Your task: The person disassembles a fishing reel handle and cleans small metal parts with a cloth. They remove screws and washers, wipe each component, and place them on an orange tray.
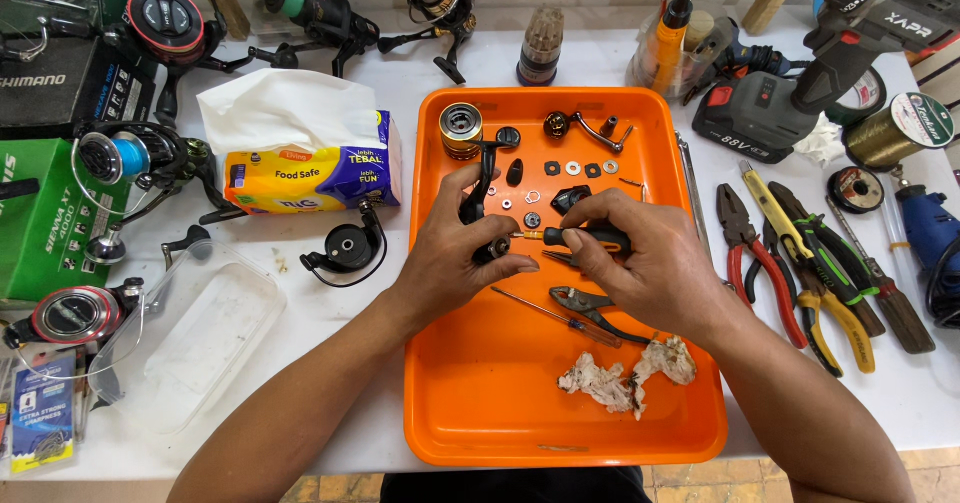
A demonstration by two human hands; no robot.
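- My left hand (450, 258) is closed around a black reel body (482, 208), holding it over the orange tray (480, 403).
- My right hand (640, 263) grips a screwdriver (585, 236), tip touching the reel body just beside my left fingers.
- Small pliers (590, 308) lie just below my right hand.

It was a fishing-reel repair workshop: around the orange tray (440, 383) on the white worktop (330, 303) lay reels (160, 25), pliers (752, 253) and a cordless drill (790, 103).

There is one orange tray (440, 403) and one pack of tissues (310, 168). Two hands work over the tray, the left hand (455, 253) and the right hand (640, 263). One drill (800, 93) sits at the back, and one clear plastic box (190, 338) sits on the left.
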